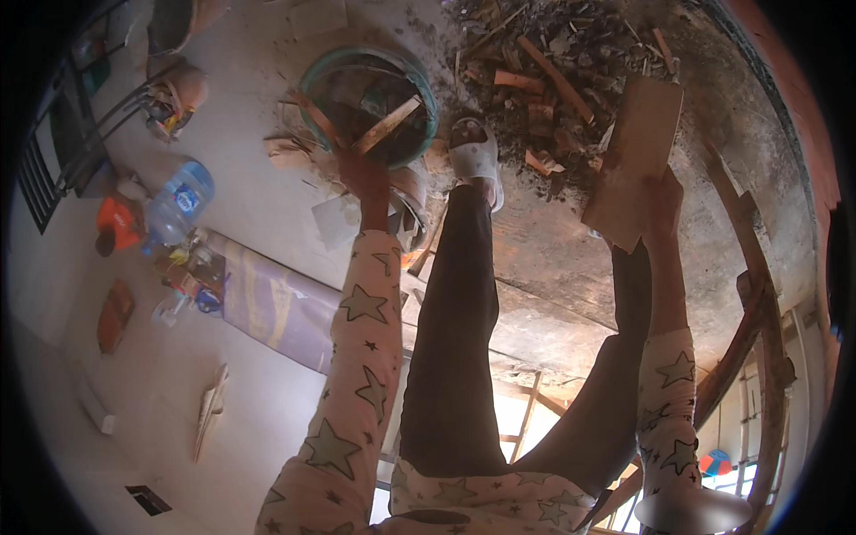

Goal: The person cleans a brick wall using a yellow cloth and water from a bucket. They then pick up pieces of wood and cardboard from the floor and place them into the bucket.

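My left hand (364, 175) is at the near rim of a round green basin (433, 107), closed around pieces of wood that stick out over the basin. One pale wood strip (388, 124) slants up to the right from it, and a reddish-brown strip (313, 115) slants up to the left. My right hand (662, 197) grips a flat, light brown board (638, 144) with a jagged lower end. Beyond the board lies a heap of wood scraps and dark debris (535, 87) on the floor. The basin's dark inside is partly hidden by the wood.
My foot in a pale clog (476, 154) stands between basin and heap. Curved wooden poles (756, 261) rise at the right. At the left are a large blue water bottle (180, 200), an orange container (118, 219) and a purple patterned sheet (281, 301). A loose wood strip (555, 79) lies on the heap.
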A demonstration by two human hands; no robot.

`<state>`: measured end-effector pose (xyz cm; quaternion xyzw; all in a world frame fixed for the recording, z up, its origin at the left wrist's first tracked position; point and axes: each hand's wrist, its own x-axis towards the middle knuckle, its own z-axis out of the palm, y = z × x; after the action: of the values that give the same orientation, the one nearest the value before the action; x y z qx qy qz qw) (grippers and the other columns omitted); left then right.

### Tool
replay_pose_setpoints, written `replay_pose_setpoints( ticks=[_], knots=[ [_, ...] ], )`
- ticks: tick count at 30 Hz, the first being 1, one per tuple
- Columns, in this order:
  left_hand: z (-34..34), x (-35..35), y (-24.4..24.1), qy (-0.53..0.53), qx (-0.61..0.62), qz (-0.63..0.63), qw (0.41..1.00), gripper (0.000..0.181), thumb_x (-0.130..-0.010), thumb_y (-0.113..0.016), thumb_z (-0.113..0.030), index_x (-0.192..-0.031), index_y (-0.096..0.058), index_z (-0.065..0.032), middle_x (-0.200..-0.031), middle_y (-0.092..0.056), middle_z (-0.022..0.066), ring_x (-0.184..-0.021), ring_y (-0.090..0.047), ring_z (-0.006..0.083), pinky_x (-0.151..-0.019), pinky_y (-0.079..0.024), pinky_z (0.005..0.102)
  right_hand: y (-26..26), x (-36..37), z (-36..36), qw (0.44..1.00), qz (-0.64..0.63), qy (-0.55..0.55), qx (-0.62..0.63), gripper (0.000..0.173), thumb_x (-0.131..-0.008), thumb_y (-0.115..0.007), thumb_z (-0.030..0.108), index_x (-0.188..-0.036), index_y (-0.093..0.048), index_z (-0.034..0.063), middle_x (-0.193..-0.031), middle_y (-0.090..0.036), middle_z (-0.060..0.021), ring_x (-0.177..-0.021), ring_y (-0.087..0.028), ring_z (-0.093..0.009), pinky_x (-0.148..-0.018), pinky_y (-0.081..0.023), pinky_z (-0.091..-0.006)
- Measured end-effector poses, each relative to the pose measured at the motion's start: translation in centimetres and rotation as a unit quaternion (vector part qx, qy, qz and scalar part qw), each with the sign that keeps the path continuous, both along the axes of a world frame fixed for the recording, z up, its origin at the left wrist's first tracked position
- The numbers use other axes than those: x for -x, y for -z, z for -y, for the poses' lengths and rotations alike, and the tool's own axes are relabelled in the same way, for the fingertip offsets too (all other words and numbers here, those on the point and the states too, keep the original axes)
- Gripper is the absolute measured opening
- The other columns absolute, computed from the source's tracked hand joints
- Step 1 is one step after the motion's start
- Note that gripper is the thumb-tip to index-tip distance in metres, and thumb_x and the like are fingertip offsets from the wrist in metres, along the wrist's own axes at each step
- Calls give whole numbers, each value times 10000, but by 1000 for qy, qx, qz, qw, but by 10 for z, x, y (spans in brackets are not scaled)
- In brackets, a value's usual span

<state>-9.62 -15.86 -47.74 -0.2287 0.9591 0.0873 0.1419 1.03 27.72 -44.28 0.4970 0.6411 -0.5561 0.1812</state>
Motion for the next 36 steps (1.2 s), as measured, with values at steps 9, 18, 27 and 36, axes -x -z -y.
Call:
replay_pose_setpoints(
  ticks=[9, 18, 27, 36],
  knots=[
    [42, 42, 39, 141, -15, 113, 983, 726, -740, -536, 20, -1427, -302, -7, -1215, -515, 272, -1143, -507, 445, -929, -444, 481, -5, 5, 12, 999, 37, -27, -9, 417, -788, -462, 62, -1179, -560, -43, -983, -631, -89, -842, -568, -137, -736, -467, -292],
    [90, 73, 89, 234, 69, 299, 923, 602, -817, -593, -103, -1377, -395, -8, -1242, -550, 238, -1141, -555, 375, -924, -465, 468, -4, 11, 16, 992, 80, -91, -45, 366, -856, -473, 113, -1169, -563, -53, -973, -644, -126, -851, -611, -163, -721, -489, -321],
    [82, 93, 74, 61, -55, 390, 917, 443, -825, -564, -53, -1243, -480, 66, -1085, -622, 262, -805, -689, 337, -657, -575, 412, -3, 10, 25, 999, 27, -16, 15, 442, -789, -440, 56, -1201, -553, -52, -1021, -632, -110, -889, -580, -164, -790, -474, -307],
    [83, 83, 46, -270, -430, 252, 823, 403, -798, -602, -111, -1157, -525, 54, -973, -613, 178, -774, -670, 298, -571, -605, 392, 11, -4, 14, 998, 40, -24, 43, 430, -889, -491, 129, -1278, -488, -53, -1090, -604, -100, -927, -597, -159, -785, -497, -313]
  ],
)
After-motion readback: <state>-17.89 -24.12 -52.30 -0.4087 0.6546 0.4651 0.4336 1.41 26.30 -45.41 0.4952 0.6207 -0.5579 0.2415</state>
